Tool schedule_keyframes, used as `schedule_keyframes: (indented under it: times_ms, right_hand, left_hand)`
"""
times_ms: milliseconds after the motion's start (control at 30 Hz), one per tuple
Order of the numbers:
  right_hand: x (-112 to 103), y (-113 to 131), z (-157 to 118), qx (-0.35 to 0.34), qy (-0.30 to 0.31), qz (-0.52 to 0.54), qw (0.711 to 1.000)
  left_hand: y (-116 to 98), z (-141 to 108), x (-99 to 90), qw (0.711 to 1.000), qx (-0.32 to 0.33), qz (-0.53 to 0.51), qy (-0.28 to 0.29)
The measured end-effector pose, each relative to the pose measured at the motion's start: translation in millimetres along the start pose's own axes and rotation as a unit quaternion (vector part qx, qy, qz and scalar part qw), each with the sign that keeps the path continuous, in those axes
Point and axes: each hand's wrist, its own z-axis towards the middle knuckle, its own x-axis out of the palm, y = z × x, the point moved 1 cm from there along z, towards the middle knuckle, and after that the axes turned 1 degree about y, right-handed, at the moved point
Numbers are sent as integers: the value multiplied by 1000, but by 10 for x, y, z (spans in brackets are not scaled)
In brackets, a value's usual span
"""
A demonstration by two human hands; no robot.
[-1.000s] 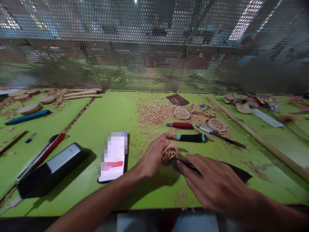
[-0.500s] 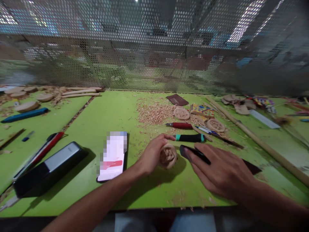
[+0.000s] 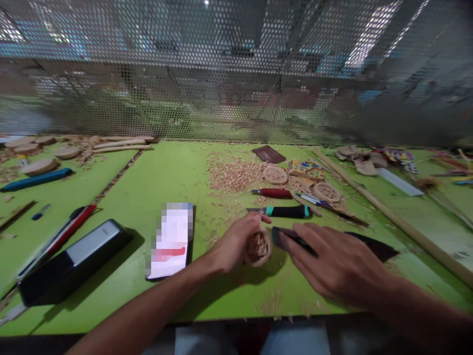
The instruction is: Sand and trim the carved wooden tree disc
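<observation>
In my left hand point(image 3: 242, 241) is a round carved wooden disc point(image 3: 257, 247), tilted up on its edge above the green table, its relief facing me. The fingers close around its far left rim. My right hand point(image 3: 332, 261) pinches a dark folded strip point(image 3: 283, 240) that looks like sandpaper, its front end by the disc's right rim. I cannot tell whether the two touch. A dark flat piece point(image 3: 379, 247) shows behind the right hand; whether it belongs to the same strip is unclear. Just beyond the disc lies a black-and-teal handled knife point(image 3: 288, 211).
A phone point(image 3: 172, 241) and a black power bank point(image 3: 76, 261) lie on the left. Wood shavings point(image 3: 236, 176), a red-handled knife point(image 3: 275, 193), carved discs point(image 3: 275, 174) and a brown sheet point(image 3: 268, 154) lie beyond my hands. A long wooden stick point(image 3: 399, 217) slants along the right.
The disc has turned slightly and sits a little lower in my left hand. The dark strip in my right hand has shifted slightly, and more of the dark piece behind it shows.
</observation>
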Motion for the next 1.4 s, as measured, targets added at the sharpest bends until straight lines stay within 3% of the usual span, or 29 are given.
schedule_keyframes:
  times_ms: [133, 267, 433, 600, 767, 967, 1167, 1400]
  right_hand:
    - [-4, -52, -31, -12, -5, -13, 1000]
    - [-63, -28, -55, 21, -9, -6, 1000]
    - [-76, 86, -59, 11, -11, 46, 999]
    - [-49, 160, -69, 12, -24, 54, 998]
    - [-17, 218, -86, -4, -26, 51, 998]
    - [-11, 277, -81, -5, -45, 70, 997]
    - [-43, 300, -63, 5, -45, 75, 996]
    - [-49, 296, -49, 11, -46, 75, 996]
  left_hand:
    - [38, 10, 3, 996, -67, -62, 12]
    - [11, 19, -20, 991, -105, -76, 22]
    - [-27, 14, 8, 992, -61, -102, 34]
    - [-26, 26, 21, 990, -59, -124, 22]
    - [-33, 15, -40, 993, -40, -106, 46]
    - [-33, 12, -23, 996, -31, -81, 5]
    - [-15, 32, -55, 992, -26, -117, 42]
    - [-21, 2, -19, 998, -2, -59, 16]
